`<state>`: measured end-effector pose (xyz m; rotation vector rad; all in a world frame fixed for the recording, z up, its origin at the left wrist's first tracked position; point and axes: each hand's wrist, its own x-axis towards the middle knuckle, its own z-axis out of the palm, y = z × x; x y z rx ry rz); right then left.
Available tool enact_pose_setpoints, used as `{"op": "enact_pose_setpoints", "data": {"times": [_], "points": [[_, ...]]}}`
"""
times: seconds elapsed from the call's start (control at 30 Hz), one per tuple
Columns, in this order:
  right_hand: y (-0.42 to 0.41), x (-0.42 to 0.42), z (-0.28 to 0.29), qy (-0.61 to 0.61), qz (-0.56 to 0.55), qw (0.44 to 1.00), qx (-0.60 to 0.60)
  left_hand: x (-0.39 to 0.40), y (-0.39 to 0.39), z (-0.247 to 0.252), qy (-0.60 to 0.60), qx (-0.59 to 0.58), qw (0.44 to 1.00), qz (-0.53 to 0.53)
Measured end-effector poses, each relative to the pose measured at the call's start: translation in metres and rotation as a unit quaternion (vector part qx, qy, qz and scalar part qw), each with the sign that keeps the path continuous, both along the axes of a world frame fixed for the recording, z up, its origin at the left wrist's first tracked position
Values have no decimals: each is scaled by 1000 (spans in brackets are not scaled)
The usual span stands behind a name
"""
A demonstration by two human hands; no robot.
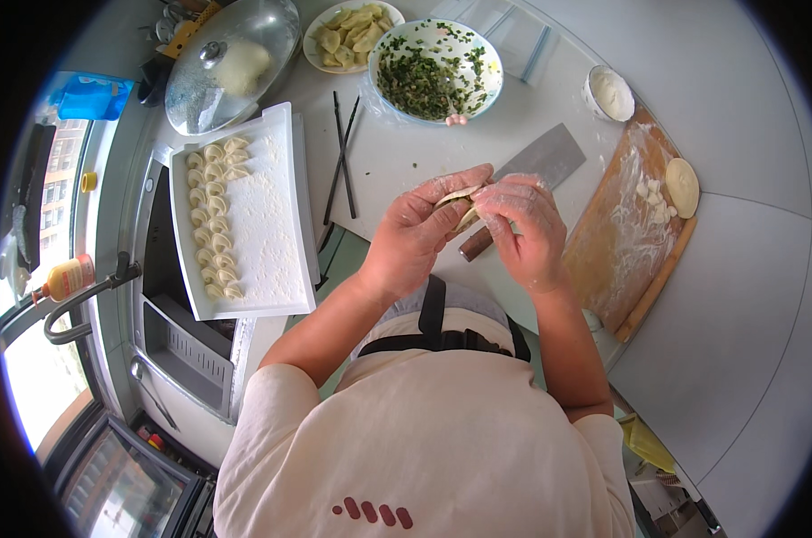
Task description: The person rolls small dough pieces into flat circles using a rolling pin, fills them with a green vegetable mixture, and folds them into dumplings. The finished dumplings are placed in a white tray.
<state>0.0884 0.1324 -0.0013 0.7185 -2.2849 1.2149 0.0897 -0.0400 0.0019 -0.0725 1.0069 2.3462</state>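
Observation:
Between both hands, above the counter, is a dumpling wrapper folded over green filling (461,200). My left hand (412,225) grips its left side, thumb on the near face. Floury fingers of my right hand (523,218) pinch its right edge. Beneath them a cleaver (547,158) lies on the counter, its wooden handle (476,243) towards me. Beyond my hands stands a bowl of chopped green filling (422,77). At the left, a white tray (271,222) dusted with flour carries rows of folded dumplings (211,228).
A floured wooden board (601,249) at the right holds dough pieces (656,202), a flattened dough round (681,188) and a rolling pin (658,279). Black chopsticks (342,158), a flour bowl (609,94), a plate of dumplings (352,37) and a lidded pan (231,64) stand around. The tray overlaps the sink (184,350).

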Motion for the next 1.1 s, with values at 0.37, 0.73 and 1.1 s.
{"op": "enact_pose_setpoints", "data": {"times": [0.37, 0.73, 1.1], "points": [[0, 4, 5, -10, -48, 998, 38, 0, 1, 1, 5, 17, 1000, -26], [3, -2, 10, -2, -57, 998, 33, -10, -2, 6, 29, 55, 997, -53], [4, -5, 20, -34, -43, 997, 57, -9, -2, 5, 18, 19, 998, -59]]}}
